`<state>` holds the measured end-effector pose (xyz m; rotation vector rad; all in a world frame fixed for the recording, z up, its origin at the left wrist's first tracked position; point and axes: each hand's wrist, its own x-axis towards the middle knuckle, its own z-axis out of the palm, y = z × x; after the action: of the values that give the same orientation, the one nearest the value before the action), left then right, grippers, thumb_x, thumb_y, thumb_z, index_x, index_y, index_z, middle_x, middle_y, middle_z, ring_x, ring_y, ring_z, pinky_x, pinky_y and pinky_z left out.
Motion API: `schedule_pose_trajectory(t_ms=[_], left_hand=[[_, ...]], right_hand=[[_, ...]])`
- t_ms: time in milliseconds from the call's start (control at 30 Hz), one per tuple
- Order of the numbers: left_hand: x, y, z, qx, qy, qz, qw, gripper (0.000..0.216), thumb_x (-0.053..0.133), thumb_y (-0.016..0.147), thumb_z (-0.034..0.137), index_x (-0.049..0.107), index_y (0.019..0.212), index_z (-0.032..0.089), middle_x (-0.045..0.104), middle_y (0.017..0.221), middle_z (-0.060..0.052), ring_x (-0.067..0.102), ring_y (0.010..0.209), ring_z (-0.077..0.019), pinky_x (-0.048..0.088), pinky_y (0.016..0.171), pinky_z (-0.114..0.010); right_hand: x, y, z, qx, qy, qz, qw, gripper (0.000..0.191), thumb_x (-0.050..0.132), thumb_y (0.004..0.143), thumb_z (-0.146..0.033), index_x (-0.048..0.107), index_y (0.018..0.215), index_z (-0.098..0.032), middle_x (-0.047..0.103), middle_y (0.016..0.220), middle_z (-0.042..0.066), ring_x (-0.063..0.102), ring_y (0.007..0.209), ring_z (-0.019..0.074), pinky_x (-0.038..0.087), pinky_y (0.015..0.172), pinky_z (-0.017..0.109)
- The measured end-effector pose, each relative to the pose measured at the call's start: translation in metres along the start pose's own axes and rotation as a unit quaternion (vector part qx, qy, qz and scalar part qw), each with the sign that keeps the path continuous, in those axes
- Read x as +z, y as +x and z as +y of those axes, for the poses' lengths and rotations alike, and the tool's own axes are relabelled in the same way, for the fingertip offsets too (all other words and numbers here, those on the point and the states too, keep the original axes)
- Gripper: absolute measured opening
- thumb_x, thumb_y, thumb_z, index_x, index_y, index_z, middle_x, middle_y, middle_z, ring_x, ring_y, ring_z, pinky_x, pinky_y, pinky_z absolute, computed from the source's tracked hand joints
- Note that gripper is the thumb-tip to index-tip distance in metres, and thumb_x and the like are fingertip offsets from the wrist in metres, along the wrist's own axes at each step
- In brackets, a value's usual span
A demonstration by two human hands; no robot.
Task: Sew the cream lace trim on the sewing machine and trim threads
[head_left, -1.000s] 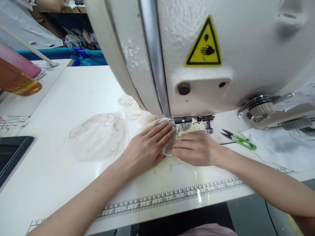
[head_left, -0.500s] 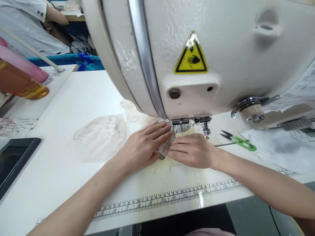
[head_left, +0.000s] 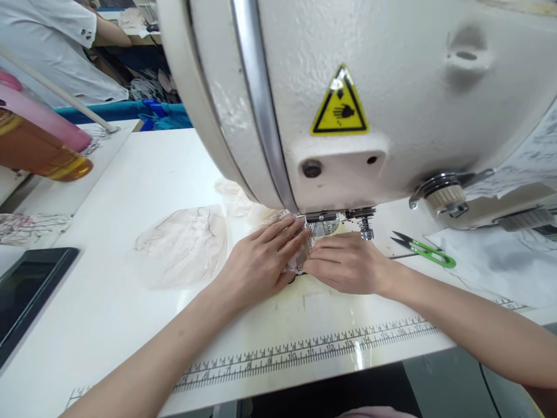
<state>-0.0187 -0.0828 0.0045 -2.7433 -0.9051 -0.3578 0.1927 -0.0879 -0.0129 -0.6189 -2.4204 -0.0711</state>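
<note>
A white sewing machine (head_left: pixel 391 75) fills the upper part of the view, its needle area low over the table. Under it lies a piece of pale lace fabric (head_left: pixel 297 259), mostly covered by my hands. My left hand (head_left: pixel 263 255) rests flat on the lace with fingers stretched toward the presser foot. My right hand (head_left: pixel 348 264) is closed, its curled fingers pinching the right edge of the lace beside the foot. The needle itself is hidden. More sheer pale fabric (head_left: pixel 185 247) lies on the table to the left.
Green thread snips (head_left: pixel 429 252) lie right of the machine, near white cloth (head_left: pixel 496 264). A dark phone-like device (head_left: pixel 32 296) is at the left edge. Bottles (head_left: pixel 43 148) stand upper left. A ruler strip (head_left: pixel 304 351) runs along the front edge. A person in white (head_left: pixel 47 52) is behind.
Both hands have shifted very slightly to the right and forward with the lace at the machine. The camera view has moved a little too.
</note>
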Motion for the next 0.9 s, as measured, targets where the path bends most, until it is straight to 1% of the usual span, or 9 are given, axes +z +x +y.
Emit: schedule_pose_trajectory(t_ms=[167,333,467,533,633,833,900], left_hand=[[-0.001,0.002,0.006,-0.010,0.016,0.003,1.000,0.047,0.044,0.090,0.031,0.059,0.127,0.008,0.060,0.130,-0.015,0.059,0.118,-0.0307,0.055,0.092,-0.045],[-0.003,0.003,0.013,-0.031,0.017,-0.010,0.999,0.048,0.047,0.087,0.029,0.058,0.129,0.010,0.059,0.131,-0.015,0.058,0.119,-0.0316,0.054,0.090,-0.045],[-0.002,0.003,0.015,-0.046,0.001,-0.018,0.999,0.050,0.050,0.086,0.030,0.056,0.131,0.011,0.059,0.131,-0.015,0.056,0.120,-0.0329,0.052,0.091,-0.047],[-0.002,0.002,0.016,-0.055,-0.010,-0.026,0.998,0.051,0.052,0.086,0.031,0.054,0.133,0.012,0.058,0.132,-0.014,0.055,0.121,-0.0331,0.051,0.092,-0.047],[-0.002,0.002,0.016,-0.057,-0.011,-0.031,0.998,0.053,0.052,0.087,0.034,0.052,0.135,0.013,0.058,0.133,-0.014,0.054,0.122,-0.0333,0.050,0.093,-0.047],[-0.002,0.003,0.016,-0.054,-0.001,-0.029,0.998,0.055,0.053,0.087,0.038,0.051,0.137,0.014,0.058,0.132,-0.016,0.053,0.123,-0.0341,0.048,0.094,-0.047],[-0.001,0.004,0.016,-0.052,0.002,-0.029,0.998,0.056,0.053,0.087,0.038,0.050,0.137,0.014,0.058,0.132,-0.016,0.053,0.123,-0.0344,0.048,0.094,-0.047]], right_hand=[[-0.003,-0.002,0.006,0.007,0.015,-0.013,1.000,0.025,0.048,0.089,-0.007,0.065,0.076,-0.020,0.064,0.069,-0.004,0.058,0.073,0.0106,0.046,0.062,0.022],[-0.008,-0.003,0.015,0.008,0.018,-0.025,0.999,0.022,0.048,0.091,-0.012,0.064,0.077,-0.020,0.063,0.069,-0.004,0.058,0.073,0.0105,0.045,0.062,0.024],[-0.014,-0.001,0.015,0.013,-0.038,0.011,0.999,0.020,0.053,0.090,-0.014,0.062,0.073,-0.019,0.062,0.066,-0.006,0.059,0.071,0.0093,0.036,0.053,0.025],[-0.016,0.000,0.014,0.021,-0.075,0.019,0.997,0.020,0.053,0.091,-0.015,0.061,0.073,-0.019,0.062,0.067,-0.006,0.060,0.072,0.0089,0.031,0.051,0.028],[-0.019,0.001,0.012,0.025,-0.105,0.021,0.994,0.022,0.050,0.093,-0.017,0.061,0.074,-0.020,0.063,0.069,-0.005,0.058,0.071,0.0082,0.031,0.054,0.029],[-0.023,0.003,0.013,0.022,-0.146,0.038,0.988,0.024,0.051,0.094,-0.022,0.061,0.073,-0.021,0.061,0.065,-0.008,0.049,0.058,0.0072,0.033,0.056,0.029],[-0.024,0.003,0.014,0.025,-0.152,0.027,0.988,0.022,0.052,0.094,-0.024,0.063,0.075,-0.022,0.062,0.065,-0.008,0.049,0.058,0.0078,0.033,0.057,0.029]])
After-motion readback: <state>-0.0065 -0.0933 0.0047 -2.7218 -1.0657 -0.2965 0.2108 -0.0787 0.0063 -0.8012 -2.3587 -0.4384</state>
